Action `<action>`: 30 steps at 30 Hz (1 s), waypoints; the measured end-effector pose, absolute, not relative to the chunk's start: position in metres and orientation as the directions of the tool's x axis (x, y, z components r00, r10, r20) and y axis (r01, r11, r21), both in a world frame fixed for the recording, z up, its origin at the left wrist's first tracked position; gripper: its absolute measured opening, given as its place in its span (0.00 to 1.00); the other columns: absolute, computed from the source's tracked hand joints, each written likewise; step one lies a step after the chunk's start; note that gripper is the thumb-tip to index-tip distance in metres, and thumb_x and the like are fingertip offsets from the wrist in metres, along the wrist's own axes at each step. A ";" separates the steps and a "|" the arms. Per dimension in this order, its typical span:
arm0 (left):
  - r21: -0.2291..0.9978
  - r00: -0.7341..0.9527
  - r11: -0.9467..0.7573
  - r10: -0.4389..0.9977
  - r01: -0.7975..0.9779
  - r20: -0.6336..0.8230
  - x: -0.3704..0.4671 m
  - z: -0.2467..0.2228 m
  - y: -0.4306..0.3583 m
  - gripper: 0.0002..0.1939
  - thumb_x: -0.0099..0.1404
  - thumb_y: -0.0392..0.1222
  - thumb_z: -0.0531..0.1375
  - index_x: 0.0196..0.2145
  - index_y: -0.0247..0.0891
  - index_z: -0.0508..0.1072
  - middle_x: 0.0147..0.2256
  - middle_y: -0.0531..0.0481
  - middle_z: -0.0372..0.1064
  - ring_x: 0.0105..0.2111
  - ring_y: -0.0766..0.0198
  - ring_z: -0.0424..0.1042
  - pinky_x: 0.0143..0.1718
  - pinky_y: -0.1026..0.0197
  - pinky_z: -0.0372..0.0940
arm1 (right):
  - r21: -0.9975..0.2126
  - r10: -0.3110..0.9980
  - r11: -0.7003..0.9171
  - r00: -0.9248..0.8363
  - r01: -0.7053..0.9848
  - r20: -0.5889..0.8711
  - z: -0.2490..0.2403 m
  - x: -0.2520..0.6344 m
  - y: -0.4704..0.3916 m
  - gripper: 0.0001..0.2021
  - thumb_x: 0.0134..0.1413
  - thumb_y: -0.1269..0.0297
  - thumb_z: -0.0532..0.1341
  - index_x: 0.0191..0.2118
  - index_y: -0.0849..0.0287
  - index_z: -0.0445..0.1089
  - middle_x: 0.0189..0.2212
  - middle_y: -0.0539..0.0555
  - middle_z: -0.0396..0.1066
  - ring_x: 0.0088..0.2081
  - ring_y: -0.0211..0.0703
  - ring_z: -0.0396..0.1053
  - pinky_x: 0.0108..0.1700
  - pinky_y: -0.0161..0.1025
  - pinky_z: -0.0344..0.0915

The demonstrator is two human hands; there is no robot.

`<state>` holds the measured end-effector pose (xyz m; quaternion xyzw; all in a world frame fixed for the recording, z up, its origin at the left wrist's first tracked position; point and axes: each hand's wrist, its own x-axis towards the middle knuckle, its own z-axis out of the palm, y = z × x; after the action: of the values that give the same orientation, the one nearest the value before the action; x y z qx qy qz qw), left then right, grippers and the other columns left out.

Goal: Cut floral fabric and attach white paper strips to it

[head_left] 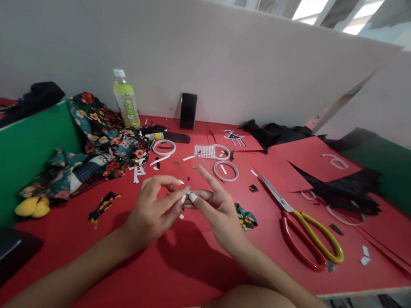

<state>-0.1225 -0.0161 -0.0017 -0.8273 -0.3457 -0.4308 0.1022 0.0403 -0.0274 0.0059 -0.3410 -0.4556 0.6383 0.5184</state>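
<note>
**Colours on your bench**

You work on a red table (186, 271). Scissors (307, 231): red and yellow-green handles, silver blades. Fabric (104, 140): dark green, red and orange flowers. Bottle (126, 100): pale green, white cap. Tape rings (225, 171): white. Left divider (18, 155): green. Checked scrap (204, 151): red and white. Your fingernails (192, 197): white.

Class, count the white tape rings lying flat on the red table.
3: one near the floral fabric, one beside the checked patch, one just beyond the hands. Others may be hidden.
</note>
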 end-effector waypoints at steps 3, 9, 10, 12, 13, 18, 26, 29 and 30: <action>0.137 0.378 -0.735 0.488 0.664 0.787 -0.122 -0.004 -0.016 0.12 0.63 0.33 0.55 0.44 0.39 0.72 0.41 0.45 0.64 0.38 0.63 0.67 0.40 0.58 0.65 | -0.921 0.972 -0.080 -0.236 -0.381 0.013 0.010 0.040 -0.027 0.39 0.48 0.65 0.63 0.64 0.55 0.46 0.30 0.49 0.76 0.34 0.42 0.74 0.44 0.47 0.70; 0.141 0.386 -0.742 0.490 0.655 0.782 -0.123 -0.005 -0.017 0.13 0.62 0.33 0.56 0.44 0.38 0.72 0.41 0.45 0.63 0.39 0.62 0.67 0.41 0.58 0.64 | -0.907 0.971 -0.108 -0.239 -0.406 -0.008 0.009 0.040 -0.026 0.39 0.47 0.65 0.64 0.63 0.58 0.47 0.29 0.48 0.76 0.32 0.42 0.74 0.43 0.47 0.70; 0.140 0.387 -0.742 0.489 0.656 0.782 -0.123 -0.005 -0.017 0.13 0.63 0.33 0.56 0.44 0.39 0.72 0.41 0.46 0.63 0.39 0.62 0.67 0.41 0.58 0.64 | -0.908 0.971 -0.106 -0.239 -0.404 -0.007 0.009 0.040 -0.026 0.38 0.47 0.65 0.64 0.63 0.59 0.48 0.29 0.48 0.76 0.32 0.42 0.75 0.43 0.47 0.70; 0.133 0.390 -0.743 0.485 0.656 0.783 -0.123 -0.006 -0.017 0.12 0.63 0.33 0.56 0.44 0.39 0.72 0.41 0.46 0.63 0.39 0.63 0.67 0.41 0.58 0.65 | -0.912 0.971 -0.102 -0.238 -0.397 -0.005 0.010 0.040 -0.026 0.38 0.47 0.65 0.64 0.62 0.59 0.49 0.28 0.48 0.76 0.32 0.41 0.75 0.43 0.47 0.71; 0.130 0.392 -0.743 0.483 0.656 0.783 -0.123 -0.006 -0.017 0.12 0.63 0.33 0.56 0.44 0.38 0.71 0.41 0.46 0.62 0.38 0.63 0.66 0.41 0.58 0.65 | -0.914 0.971 -0.099 -0.238 -0.394 -0.002 0.010 0.041 -0.026 0.37 0.47 0.65 0.64 0.62 0.59 0.49 0.28 0.48 0.76 0.32 0.41 0.75 0.43 0.46 0.71; 0.125 0.389 -0.740 0.481 0.661 0.786 -0.122 -0.006 -0.017 0.12 0.63 0.33 0.56 0.45 0.38 0.71 0.40 0.46 0.62 0.38 0.63 0.67 0.40 0.58 0.65 | -0.921 0.969 -0.094 -0.247 -0.379 0.002 0.009 0.041 -0.026 0.37 0.47 0.63 0.64 0.62 0.59 0.49 0.29 0.48 0.76 0.34 0.42 0.75 0.42 0.46 0.71; 0.142 0.377 -0.741 0.486 0.657 0.789 -0.121 -0.003 -0.018 0.12 0.63 0.34 0.55 0.44 0.39 0.72 0.39 0.46 0.63 0.37 0.63 0.67 0.39 0.59 0.65 | -0.935 0.961 -0.059 -0.273 -0.350 0.042 0.013 0.041 -0.027 0.34 0.51 0.64 0.62 0.63 0.52 0.49 0.28 0.47 0.76 0.33 0.42 0.74 0.43 0.46 0.71; 0.165 0.372 -0.752 0.488 0.638 0.790 -0.120 -0.001 -0.019 0.11 0.63 0.34 0.56 0.43 0.38 0.72 0.38 0.47 0.63 0.37 0.63 0.67 0.39 0.59 0.65 | -0.956 0.959 -0.002 -0.272 -0.294 0.081 0.013 0.042 -0.029 0.34 0.53 0.64 0.60 0.64 0.51 0.47 0.28 0.48 0.75 0.34 0.41 0.73 0.44 0.46 0.70; 0.173 0.368 -0.756 0.489 0.631 0.791 -0.120 0.000 -0.019 0.11 0.63 0.34 0.56 0.43 0.38 0.72 0.38 0.47 0.62 0.37 0.64 0.66 0.39 0.59 0.65 | -0.964 0.957 0.032 -0.269 -0.265 0.105 0.013 0.043 -0.030 0.33 0.54 0.63 0.59 0.64 0.51 0.46 0.29 0.48 0.75 0.34 0.41 0.73 0.45 0.46 0.69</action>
<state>-0.1204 -0.0191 0.0001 -0.8232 -0.3401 -0.4476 0.0796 0.0432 -0.0301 0.0127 -0.3369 -0.5136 0.6088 0.5020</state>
